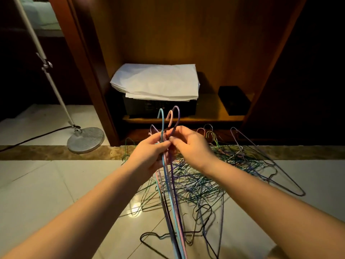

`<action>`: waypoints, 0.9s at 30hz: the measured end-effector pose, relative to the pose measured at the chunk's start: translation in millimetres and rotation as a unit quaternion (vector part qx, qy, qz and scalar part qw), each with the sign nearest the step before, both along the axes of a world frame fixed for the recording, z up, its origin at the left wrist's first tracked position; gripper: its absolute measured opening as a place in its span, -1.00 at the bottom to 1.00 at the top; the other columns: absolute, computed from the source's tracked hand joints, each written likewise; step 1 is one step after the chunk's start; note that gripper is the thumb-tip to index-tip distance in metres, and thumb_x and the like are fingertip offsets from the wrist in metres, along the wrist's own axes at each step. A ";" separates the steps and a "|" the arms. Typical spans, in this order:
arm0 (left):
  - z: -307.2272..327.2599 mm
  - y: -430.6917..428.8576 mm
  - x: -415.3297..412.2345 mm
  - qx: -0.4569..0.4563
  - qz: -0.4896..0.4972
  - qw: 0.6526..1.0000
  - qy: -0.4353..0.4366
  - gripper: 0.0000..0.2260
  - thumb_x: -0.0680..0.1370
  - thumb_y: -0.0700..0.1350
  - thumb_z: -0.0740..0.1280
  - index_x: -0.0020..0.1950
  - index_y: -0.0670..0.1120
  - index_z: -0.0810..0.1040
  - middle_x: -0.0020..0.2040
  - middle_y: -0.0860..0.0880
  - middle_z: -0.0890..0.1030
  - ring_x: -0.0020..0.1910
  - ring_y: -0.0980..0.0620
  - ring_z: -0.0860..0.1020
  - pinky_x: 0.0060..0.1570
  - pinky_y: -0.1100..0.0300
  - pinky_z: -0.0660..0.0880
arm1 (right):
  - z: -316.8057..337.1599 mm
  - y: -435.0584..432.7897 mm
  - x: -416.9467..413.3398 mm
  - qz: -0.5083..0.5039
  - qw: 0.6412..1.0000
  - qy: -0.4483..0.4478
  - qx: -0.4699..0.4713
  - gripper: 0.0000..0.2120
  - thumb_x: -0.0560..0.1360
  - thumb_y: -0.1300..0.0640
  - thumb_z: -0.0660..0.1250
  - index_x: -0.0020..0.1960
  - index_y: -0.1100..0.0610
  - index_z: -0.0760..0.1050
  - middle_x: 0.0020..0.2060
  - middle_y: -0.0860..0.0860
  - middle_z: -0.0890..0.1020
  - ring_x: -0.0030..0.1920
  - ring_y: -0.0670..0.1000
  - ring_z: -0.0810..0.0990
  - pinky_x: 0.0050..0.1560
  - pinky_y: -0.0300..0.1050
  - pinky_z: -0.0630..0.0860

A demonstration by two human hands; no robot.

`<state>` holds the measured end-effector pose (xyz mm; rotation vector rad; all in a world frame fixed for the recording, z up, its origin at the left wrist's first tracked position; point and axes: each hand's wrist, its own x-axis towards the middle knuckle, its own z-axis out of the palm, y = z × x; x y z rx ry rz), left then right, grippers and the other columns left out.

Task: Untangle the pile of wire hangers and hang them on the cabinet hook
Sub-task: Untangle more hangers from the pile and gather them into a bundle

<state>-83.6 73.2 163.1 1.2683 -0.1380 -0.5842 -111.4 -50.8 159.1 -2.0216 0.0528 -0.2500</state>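
I see left hand [149, 154] gripping hangers [163, 124] by necks (hooks up: blue, pink, purple) | right hand [188, 146] pinching same hangers beside it | tangled pile [214, 176] on floor [56, 184] below

You are looking at no text, label or number that can be read: the dark box [160, 108] under the white sheets [156, 81] is showing only faint marks on its front, too blurred to make out.
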 end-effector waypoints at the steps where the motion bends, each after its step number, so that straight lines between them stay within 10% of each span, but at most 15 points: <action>1: -2.4 -1.5 8.6 -0.036 -0.003 0.999 0.009 -0.76 0.59 -0.32 0.15 0.11 -0.10 0.55 -0.23 -0.10 0.54 -0.31 0.05 0.53 -0.31 0.26 0.54 | 1.5 -0.7 5.6 0.007 1.000 -0.006 -0.005 -0.83 0.54 0.18 0.23 0.08 -0.01 0.52 -0.02 0.02 0.65 -0.02 -0.01 0.63 0.05 0.04 0.58; 10: -17.2 -50.5 61.9 -0.106 0.016 0.994 0.023 -0.84 0.62 -0.21 0.11 0.02 -0.05 0.48 -0.42 0.01 0.31 -0.60 0.21 0.25 -0.62 0.40 0.26 | 13.9 -34.5 50.6 -0.007 0.984 0.007 -0.179 -0.72 0.57 0.23 0.16 0.27 0.11 0.43 0.13 0.07 0.59 0.14 0.03 0.54 0.13 -0.21 0.39; 20: -60.9 -155.2 50.6 0.154 -0.006 0.969 -0.194 -0.91 0.52 -0.11 0.33 -0.18 0.03 0.56 -0.57 0.15 0.41 -0.55 0.16 0.28 -0.53 0.25 0.19 | -68.9 -237.3 -4.1 -0.183 0.938 0.161 -0.247 -0.75 0.56 0.21 0.16 0.20 0.03 0.44 -0.01 0.08 0.61 -0.06 0.11 0.59 -0.06 0.05 0.53; 27: -136.0 -207.7 27.1 0.240 0.069 0.952 -0.178 -0.87 0.50 -0.15 0.34 -0.23 0.03 0.56 -0.51 0.09 0.41 -0.46 0.09 0.29 -0.42 0.14 0.19 | -207.9 -384.0 -56.1 -0.253 0.868 0.339 -0.259 -0.75 0.56 0.20 0.14 0.12 0.07 0.54 0.07 0.18 0.61 -0.03 0.21 0.57 -0.04 -0.03 0.53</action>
